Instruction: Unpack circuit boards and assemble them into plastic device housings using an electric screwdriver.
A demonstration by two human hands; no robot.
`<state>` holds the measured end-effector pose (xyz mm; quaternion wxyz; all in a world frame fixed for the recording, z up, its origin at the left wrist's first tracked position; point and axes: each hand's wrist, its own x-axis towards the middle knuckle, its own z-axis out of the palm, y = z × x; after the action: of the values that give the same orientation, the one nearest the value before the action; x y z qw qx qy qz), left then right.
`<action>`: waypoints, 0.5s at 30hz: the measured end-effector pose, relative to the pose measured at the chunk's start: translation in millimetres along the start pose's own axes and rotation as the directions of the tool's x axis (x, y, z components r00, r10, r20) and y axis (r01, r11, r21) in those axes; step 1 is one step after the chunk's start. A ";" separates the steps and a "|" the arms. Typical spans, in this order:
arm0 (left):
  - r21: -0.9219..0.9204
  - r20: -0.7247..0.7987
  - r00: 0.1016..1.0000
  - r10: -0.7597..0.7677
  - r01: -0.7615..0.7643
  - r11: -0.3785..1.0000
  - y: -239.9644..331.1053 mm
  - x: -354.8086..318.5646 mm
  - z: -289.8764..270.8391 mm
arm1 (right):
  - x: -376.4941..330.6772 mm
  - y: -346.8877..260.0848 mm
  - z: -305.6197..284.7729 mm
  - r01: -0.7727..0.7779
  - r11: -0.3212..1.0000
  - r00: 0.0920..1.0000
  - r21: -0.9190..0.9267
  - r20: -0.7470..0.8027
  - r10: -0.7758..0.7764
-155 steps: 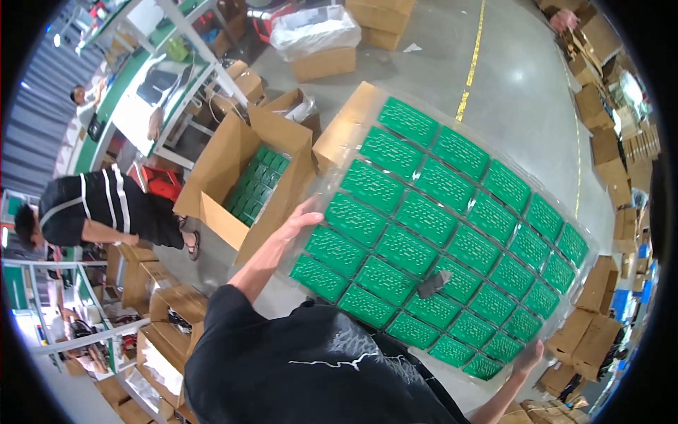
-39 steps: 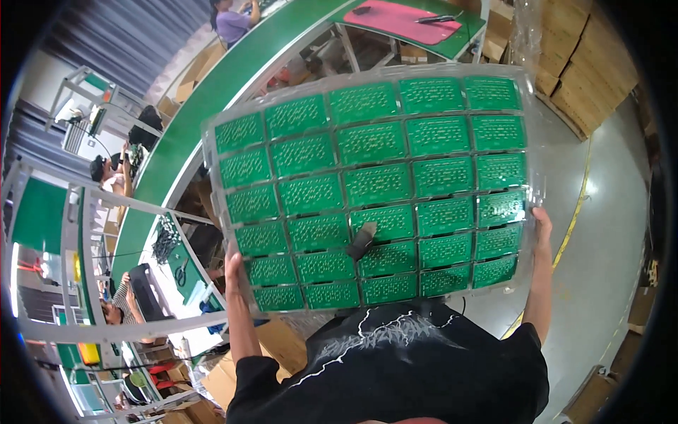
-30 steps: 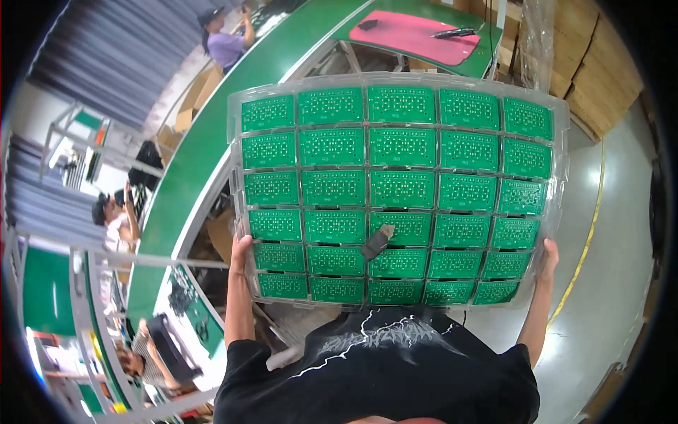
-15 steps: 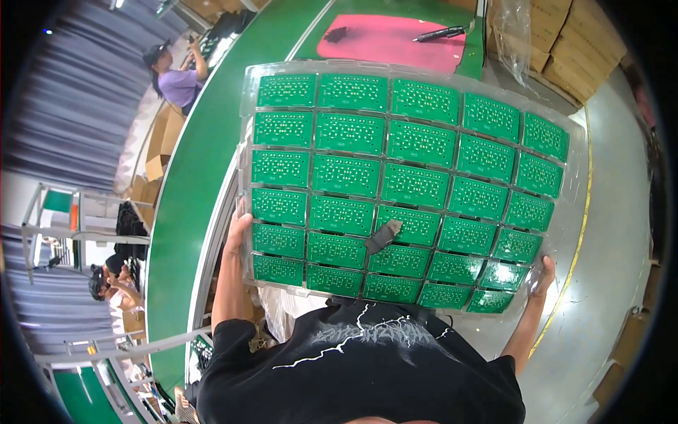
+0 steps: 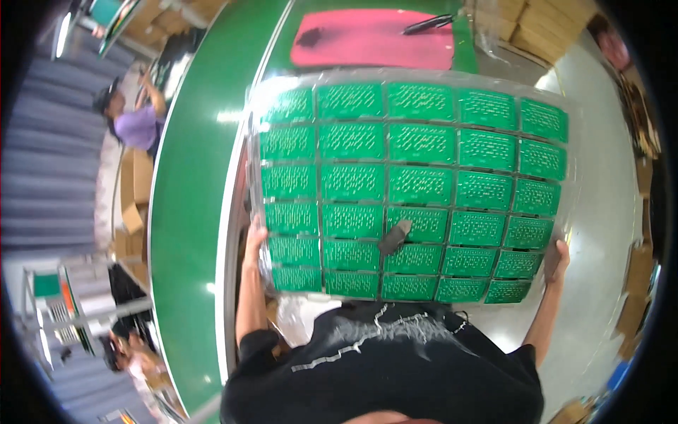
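Observation:
A clear plastic tray spans the space in front of my chest, filled with rows of green circuit boards. My left hand grips its left edge low down, fingers partly hidden beneath. At the lower right edge, my right hand is closed on the tray too, its thumb on the near side. A small dark grey piece with a paler tip lies on top of the boards, a little below the middle; I cannot make out what it is.
Beyond the tray, a pink mat with a black pen-like tool lies on the green bench. Cardboard boxes are stacked at the far right. Two people sit across the bench at left, one in a purple top.
The view has turned, and the bench and pink mat have shifted left in it. Both hands keep their hold on the tray, which now looks more level.

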<state>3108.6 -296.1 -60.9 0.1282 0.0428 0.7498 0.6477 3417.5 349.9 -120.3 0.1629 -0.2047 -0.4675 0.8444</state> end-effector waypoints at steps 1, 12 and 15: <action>-0.136 0.006 0.999 -0.043 0.044 0.990 -17.5 -3.3 -9.7 | 0.2 0.1 5.1 0.013 1.000 0.999 0.013 -0.037 -0.012; -0.219 0.090 0.986 -0.140 0.157 0.963 59.2 -60.7 35.2 | -6.1 -16.4 19.7 -0.190 0.981 0.981 0.048 -0.041 0.192; -0.229 0.082 0.991 -0.105 0.122 0.966 58.4 -74.3 29.7 | -9.6 -9.4 8.6 -0.182 0.982 0.981 0.057 -0.058 0.185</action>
<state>3181.6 -275.5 2.8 0.1951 0.0069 0.6649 0.7210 3422.2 344.0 -106.3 0.1042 -0.2690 -0.4195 0.8607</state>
